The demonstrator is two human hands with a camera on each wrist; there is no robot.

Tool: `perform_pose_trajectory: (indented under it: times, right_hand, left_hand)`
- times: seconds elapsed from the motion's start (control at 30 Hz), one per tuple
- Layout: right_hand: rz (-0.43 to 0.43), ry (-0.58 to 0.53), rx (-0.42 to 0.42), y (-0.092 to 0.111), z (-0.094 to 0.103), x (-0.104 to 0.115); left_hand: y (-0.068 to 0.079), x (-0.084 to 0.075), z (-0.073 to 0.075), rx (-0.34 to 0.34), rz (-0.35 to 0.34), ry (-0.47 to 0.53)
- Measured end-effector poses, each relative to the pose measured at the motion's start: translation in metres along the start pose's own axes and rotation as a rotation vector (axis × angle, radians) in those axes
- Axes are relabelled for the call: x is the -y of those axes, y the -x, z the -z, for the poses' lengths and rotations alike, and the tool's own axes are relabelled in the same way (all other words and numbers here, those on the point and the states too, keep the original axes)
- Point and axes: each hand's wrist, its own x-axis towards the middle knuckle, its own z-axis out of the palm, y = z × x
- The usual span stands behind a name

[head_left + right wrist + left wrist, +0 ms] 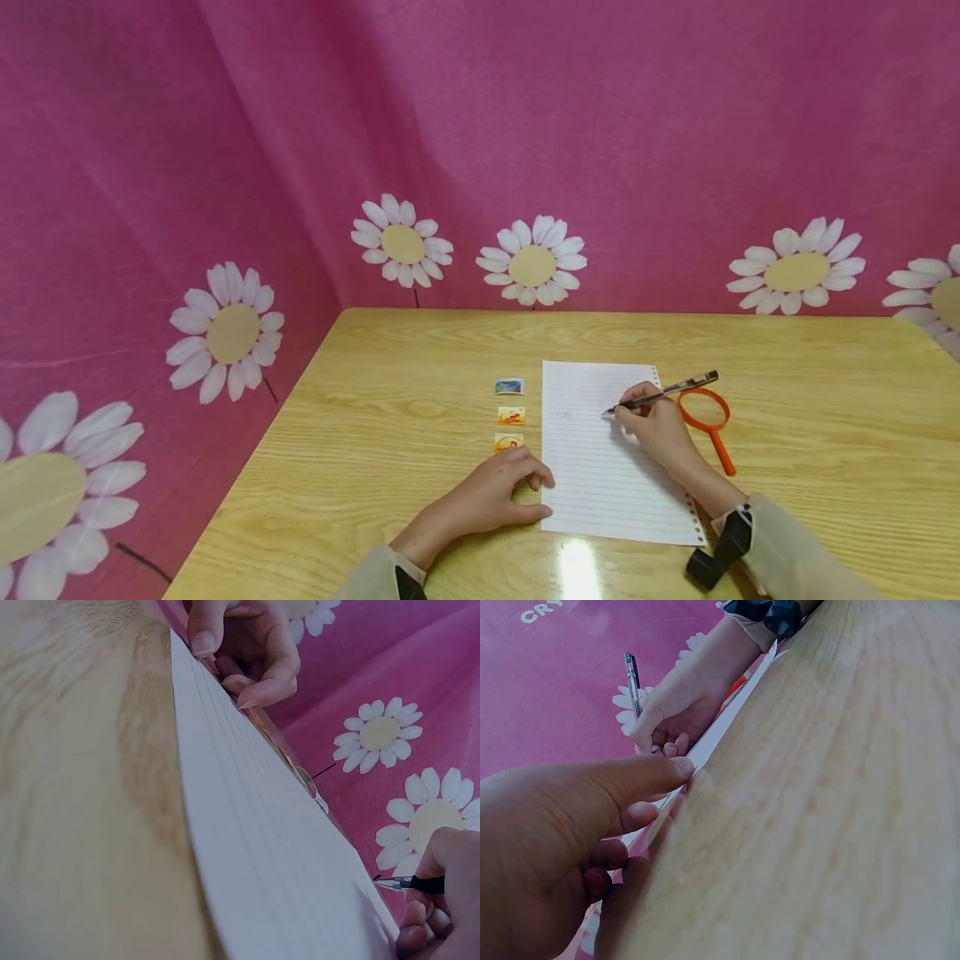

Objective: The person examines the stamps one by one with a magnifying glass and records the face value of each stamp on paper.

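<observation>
A sheet of lined paper (600, 492) with punched holes down its right side lies on the table. My right hand (656, 425) pinches a black-and-clear pen (678, 387), its tip right at the paper's upper middle. To the left of the tip is a short faint mark on the lines. My left hand (495, 492) rests at the paper's left edge, fingers loosely bent, thumb tip (681, 768) over the edge. Close above its fingers is a small yellow stamp-like card (508, 442), partly hidden; another yellow card (512, 416) and a blue-green card (510, 386) lie above it in a column.
A red-orange magnifying glass (722, 446) lies to the right of the paper, close to my right forearm. The wooden table (390, 400) runs back to a pink cloth (600, 125) printed with white daisies. Each wrist wears a black camera strap (733, 537).
</observation>
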Motion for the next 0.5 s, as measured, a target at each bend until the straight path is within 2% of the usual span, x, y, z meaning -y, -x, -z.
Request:
perform_pose_trajectory:
  times: [0.23, 0.5]
  right_hand:
    - [0.064, 0.07, -0.019, 0.002, -0.002, -0.0021]
    - [0.075, 0.083, -0.025, 0.0028, -0.0028, -0.0047]
  left_hand:
    - [0.0005, -0.0015, 0.0002, -0.011, -0.004, -0.004]
    - [0.0009, -0.0027, -0.0003, -0.008, 0.006, 0.006]
